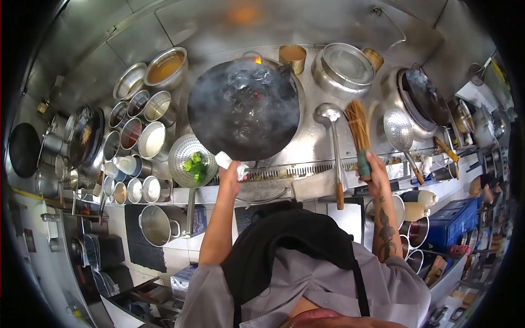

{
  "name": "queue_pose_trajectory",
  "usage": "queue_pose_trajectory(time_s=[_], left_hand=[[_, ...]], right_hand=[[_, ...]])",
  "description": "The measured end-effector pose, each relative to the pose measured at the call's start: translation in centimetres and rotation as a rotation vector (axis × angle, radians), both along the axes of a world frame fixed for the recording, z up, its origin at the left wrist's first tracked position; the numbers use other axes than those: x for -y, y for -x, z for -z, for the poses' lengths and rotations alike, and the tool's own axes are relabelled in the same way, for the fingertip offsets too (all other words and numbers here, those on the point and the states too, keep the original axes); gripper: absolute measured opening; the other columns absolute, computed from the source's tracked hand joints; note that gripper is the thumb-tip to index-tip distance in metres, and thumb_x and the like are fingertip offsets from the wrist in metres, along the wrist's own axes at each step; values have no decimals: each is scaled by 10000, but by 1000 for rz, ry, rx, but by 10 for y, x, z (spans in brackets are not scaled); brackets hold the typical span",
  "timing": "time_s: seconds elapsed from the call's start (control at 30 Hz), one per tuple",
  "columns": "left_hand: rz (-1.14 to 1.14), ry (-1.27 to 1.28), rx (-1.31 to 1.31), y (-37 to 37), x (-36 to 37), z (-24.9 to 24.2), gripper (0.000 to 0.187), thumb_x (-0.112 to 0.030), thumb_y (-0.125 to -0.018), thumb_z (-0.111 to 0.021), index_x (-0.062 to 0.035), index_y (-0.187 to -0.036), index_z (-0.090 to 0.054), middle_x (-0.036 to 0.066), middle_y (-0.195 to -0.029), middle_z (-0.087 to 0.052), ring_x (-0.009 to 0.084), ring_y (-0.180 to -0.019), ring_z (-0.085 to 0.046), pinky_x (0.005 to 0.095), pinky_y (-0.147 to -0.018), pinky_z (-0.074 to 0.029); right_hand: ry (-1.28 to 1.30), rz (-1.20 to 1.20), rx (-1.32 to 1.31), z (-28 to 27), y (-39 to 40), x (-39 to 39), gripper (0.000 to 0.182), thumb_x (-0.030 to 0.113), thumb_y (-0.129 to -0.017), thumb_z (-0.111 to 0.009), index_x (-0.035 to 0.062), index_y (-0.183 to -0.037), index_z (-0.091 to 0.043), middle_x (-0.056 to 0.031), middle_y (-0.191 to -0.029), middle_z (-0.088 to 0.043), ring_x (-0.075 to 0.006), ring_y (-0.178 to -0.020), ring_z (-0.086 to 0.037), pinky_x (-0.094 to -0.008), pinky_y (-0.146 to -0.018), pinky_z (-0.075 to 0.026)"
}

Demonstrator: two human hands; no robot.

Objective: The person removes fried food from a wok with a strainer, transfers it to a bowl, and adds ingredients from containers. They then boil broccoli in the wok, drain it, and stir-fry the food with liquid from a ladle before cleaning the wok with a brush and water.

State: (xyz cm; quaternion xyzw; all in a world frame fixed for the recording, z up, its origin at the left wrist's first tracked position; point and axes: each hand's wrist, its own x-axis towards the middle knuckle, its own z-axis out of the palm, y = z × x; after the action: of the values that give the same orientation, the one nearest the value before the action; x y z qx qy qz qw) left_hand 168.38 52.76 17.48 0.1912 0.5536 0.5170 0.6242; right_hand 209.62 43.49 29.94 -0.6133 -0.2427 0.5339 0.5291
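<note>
Head view: your left hand (230,177) is closed on a white cloth (223,159) at the near rim of the dark wok (210,123), which sits mid-scene with steam over it; whether you grip the rim through the cloth, you cannot tell. Your right hand (377,174) is wrapped around the green handle of a bamboo brush (357,128), bristles pointing far, to the right of the wok. Between them lies a ladle (336,150). Near left of the wok, a strainer (178,154) holds broccoli (196,167).
</note>
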Motion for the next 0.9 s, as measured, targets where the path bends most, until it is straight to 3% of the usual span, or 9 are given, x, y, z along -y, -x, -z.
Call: queue_pose_trajectory(time_s=[0.27, 0.3, 0.4, 0.47, 0.5, 0.53, 0.6, 0.63, 0.9], left_hand=[[-52, -125, -175, -6, 14, -67, 163, -99, -795, -583, -51, -935, -515, 50, -737, -559, 148, -556, -559, 267, -354, -422], [-42, -124, -179, -10, 15, -74, 163, -99, -795, -583, -51, -935, -515, 50, -737, -559, 148, -556, -559, 267, -354, -422], [-81, -164, -323, -27, 17, -96, 194, -84, -796, -580, -44, -967, -499, 47, -734, -553, 134, -534, -550, 253, -347, -417], [-86, -330, -425, -37, 21, -112, 238, -73, -791, -584, -39, -999, -474, 40, -726, -547, 119, -505, -536, 248, -326, -408], [-9, -320, -473, -37, 25, -120, 415, -61, -778, -582, 13, -1164, -446, 92, -905, -565, 148, -687, -579, 265, -508, -491], [-15, -317, -473, -39, 25, -117, 415, -61, -778, -582, 13, -1164, -446, 92, -905, -565, 148, -687, -579, 265, -508, -491], [-53, -679, -806, -49, 22, -110, 488, -63, -776, -583, 42, -1220, -409, 129, -991, -550, 204, -835, -575, 300, -731, -489], [16, -696, -818, -58, 26, -134, 529, -55, -773, -581, 64, -1249, -381, 156, -1039, -542, 239, -935, -553, 319, -859, -435], [97, -767, -916, -77, 30, -168, 543, -57, -782, -596, 69, -1260, -371, 176, -1001, -571, 228, -890, -581, 331, -816, -466]], right_hand=[[-122, -441, -110, -6, 116, -63, 513, 432, -870, -626, 74, -1226, -536, -25, -894, -595, -135, -669, -589, -250, -476, -456], [-115, -505, -127, -16, 136, -67, 545, 417, -885, -604, 47, -1271, -494, -63, -854, -598, -137, -590, -583, -242, -436, -451], [-144, -629, -253, -12, 181, -98, 463, 373, -897, -600, 94, -1256, -510, -23, -778, -544, -124, -565, -553, -235, -394, -412], [-156, -587, -168, -13, 196, -129, 431, 353, -899, -597, 93, -1233, -519, -43, -756, -563, -134, -526, -552, -241, -354, -402], [-170, -559, -126, -16, 199, -146, 424, 351, -899, -596, 91, -1225, -522, -48, -752, -572, -138, -512, -554, -245, -342, -400], [-171, -476, -106, -22, 199, -161, 413, 356, -894, -600, 90, -1203, -534, -58, -750, -588, -148, -498, -563, -260, -330, -403], [-149, -454, -177, -33, 182, -190, 372, 362, -899, -592, 91, -1149, -547, -78, -778, -615, -175, -543, -593, -297, -390, -442], [-156, -449, -228, -40, 172, -192, 346, 363, -905, -581, 91, -1116, -551, -82, -783, -617, -179, -548, -596, -300, -398, -442], [-182, -471, -465, -52, 118, -185, 300, 377, -918, -559, 110, -1053, -539, -86, -785, -612, -203, -588, -599, -325, -458, -452]])
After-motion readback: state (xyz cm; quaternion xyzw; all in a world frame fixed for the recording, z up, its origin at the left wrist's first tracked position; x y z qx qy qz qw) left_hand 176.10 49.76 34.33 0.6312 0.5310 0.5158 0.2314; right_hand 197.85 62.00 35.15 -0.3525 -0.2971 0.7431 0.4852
